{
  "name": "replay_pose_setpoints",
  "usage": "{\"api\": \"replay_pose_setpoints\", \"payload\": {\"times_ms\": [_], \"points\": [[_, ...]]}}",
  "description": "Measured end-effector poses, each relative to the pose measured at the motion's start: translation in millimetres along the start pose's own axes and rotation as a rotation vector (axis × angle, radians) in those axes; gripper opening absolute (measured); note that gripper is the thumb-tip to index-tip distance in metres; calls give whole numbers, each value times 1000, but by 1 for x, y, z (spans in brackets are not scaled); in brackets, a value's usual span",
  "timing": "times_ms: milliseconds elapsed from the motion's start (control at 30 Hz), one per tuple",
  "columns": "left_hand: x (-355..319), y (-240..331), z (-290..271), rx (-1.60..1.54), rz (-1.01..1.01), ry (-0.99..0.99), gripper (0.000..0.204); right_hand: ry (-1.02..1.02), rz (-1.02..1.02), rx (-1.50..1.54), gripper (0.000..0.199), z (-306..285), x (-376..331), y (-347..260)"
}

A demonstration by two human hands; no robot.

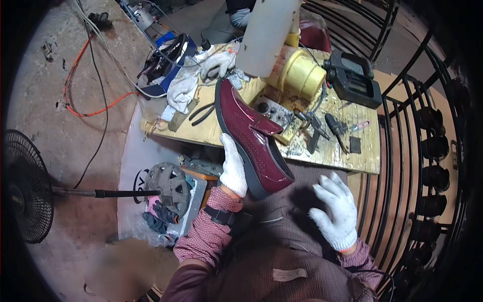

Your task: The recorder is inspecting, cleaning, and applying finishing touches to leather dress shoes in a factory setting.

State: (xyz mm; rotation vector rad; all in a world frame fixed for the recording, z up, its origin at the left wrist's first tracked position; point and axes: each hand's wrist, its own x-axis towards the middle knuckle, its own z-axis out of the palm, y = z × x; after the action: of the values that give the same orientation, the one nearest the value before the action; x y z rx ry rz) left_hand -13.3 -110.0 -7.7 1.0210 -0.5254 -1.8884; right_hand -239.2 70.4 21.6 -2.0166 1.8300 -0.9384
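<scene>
A glossy burgundy loafer (249, 136) with a dark sole is held up in front of me, its toe pointing away and its heel toward my lap. My left hand (232, 166), in a white knit glove, grips it from the sole side; most of its fingers are hidden behind the shoe. To the right of the heel, my right hand (335, 211), also gloved in white, hovers with its fingers apart and holds nothing. Beyond the shoe stands a worktable (352, 158). Pliers (202, 115) with dark handles lie on it, left of the toe.
On the table are a yellow cylindrical container (302, 73), a black jug (354, 80), scattered hand tools (336, 131) and white gloves (219, 64). A metal rack with dark shoes (435, 176) stands at the right. At left are a fan (27, 186) and a grey wheel-shaped base (168, 189).
</scene>
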Motion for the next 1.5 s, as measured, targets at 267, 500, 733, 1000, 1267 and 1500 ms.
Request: {"api": "replay_pose_setpoints", "payload": {"times_ms": [267, 500, 733, 1000, 1267, 1500], "points": [[61, 36, 3, -63, 89, -26, 80, 81, 381, 26, 43, -6, -50, 29], [68, 59, 5, 130, 258, 46, 92, 60, 355, 20, 39, -3, -46, 41], [68, 68, -4, 147, 355, 133, 91, 22, 205, -10, 38, 6, -24, 35], [8, -2, -25, -378, -179, -290, 100, -17, 207, 17, 38, 19, -35, 27], [42, -9, -22, -163, -7, -275, 51, -3, 225, 16, 38, 14, -41, 31], [61, 6, -7, -129, 76, -308, 57, -2, 264, 28, 38, 16, -44, 38]]}}
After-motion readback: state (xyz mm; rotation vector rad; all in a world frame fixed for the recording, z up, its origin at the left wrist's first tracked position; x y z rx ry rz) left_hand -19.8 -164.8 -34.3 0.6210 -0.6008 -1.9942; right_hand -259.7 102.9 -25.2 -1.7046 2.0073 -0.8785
